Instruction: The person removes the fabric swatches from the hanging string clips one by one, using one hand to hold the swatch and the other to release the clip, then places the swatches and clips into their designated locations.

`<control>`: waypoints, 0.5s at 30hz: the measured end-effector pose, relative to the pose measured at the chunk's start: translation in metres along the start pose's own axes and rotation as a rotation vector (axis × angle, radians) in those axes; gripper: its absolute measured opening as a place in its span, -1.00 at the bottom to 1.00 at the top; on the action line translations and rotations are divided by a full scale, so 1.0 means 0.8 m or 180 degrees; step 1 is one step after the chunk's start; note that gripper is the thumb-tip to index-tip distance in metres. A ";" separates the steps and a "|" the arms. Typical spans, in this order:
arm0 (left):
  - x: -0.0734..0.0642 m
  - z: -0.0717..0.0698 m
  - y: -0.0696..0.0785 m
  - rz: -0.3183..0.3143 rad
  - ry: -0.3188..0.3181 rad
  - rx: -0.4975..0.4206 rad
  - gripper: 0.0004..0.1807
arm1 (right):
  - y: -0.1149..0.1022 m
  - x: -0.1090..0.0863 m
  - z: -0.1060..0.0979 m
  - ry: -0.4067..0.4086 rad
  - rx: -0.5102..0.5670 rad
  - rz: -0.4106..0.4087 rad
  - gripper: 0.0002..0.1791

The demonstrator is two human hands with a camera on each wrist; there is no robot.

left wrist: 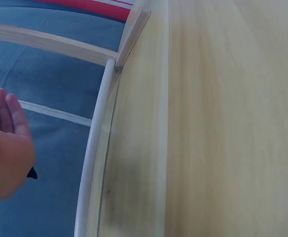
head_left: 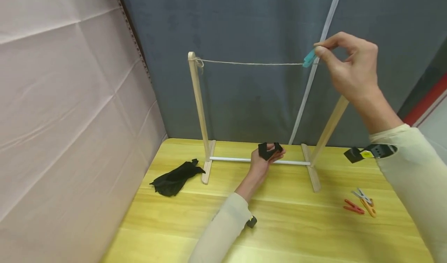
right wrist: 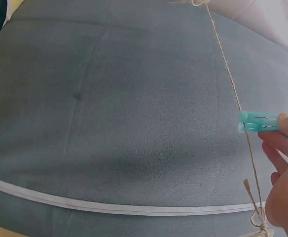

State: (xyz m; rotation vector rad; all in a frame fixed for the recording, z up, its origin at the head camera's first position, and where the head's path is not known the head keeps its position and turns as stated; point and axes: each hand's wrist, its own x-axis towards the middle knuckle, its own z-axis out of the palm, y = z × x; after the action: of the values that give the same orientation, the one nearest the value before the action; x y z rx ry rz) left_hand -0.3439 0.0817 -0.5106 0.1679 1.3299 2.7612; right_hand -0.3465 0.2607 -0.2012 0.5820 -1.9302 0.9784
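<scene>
In the head view my right hand (head_left: 356,65) pinches a turquoise clothespin (head_left: 309,58) between thumb and fingers. The clothespin's tip meets the thin string (head_left: 251,64) near its right end; the right wrist view also shows the clothespin (right wrist: 258,121) across the string. Lower down, my left hand (head_left: 260,163) holds a piece of black cloth (head_left: 268,152) above the white crossbar (head_left: 230,159). In the left wrist view that hand (left wrist: 8,153) is partly cut off, and only bits of the black cloth show. Another black cloth (head_left: 176,177) lies crumpled on the table, left of the stand.
The string hangs between a left wooden post (head_left: 199,104) and a right wooden post (head_left: 330,129). On the table at the right lie a red clothespin (head_left: 354,207), an orange clothespin (head_left: 368,208) and a grey clothespin (head_left: 363,196). A grey curtain (head_left: 251,22) stands behind.
</scene>
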 end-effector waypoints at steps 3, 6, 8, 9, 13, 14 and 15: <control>-0.001 -0.004 0.006 -0.0025 0.0031 0.0385 -0.78 | 0.002 -0.002 -0.001 0.0092 0.0186 0.0056 -0.74; -0.004 -0.010 0.015 -0.0019 0.0033 0.0749 -0.74 | 0.004 -0.006 -0.003 0.0170 0.0214 0.0036 -0.73; -0.006 -0.014 0.022 0.0002 0.0072 0.0899 -0.74 | 0.005 -0.011 -0.007 0.0202 0.0123 0.0030 -0.73; -0.007 -0.016 0.025 0.0013 0.0090 0.0952 -0.75 | 0.006 -0.014 -0.010 0.0220 0.0039 0.0020 -0.74; -0.009 -0.024 0.034 0.0039 0.0135 0.1016 -0.75 | 0.015 -0.035 -0.026 0.0324 -0.0335 -0.0042 -0.74; -0.010 -0.026 0.035 0.0045 0.0143 0.1022 -0.75 | 0.018 -0.041 -0.031 0.0367 -0.0403 -0.0069 -0.73; -0.010 -0.028 0.037 0.0045 0.0154 0.1028 -0.75 | 0.021 -0.047 -0.036 0.0416 -0.0447 -0.0103 -0.71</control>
State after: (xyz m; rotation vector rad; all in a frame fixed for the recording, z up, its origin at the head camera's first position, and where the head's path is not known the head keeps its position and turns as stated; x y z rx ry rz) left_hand -0.3394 0.0454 -0.5020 0.1285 1.7862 2.5564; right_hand -0.3252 0.2945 -0.2317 0.4561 -1.8499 0.8323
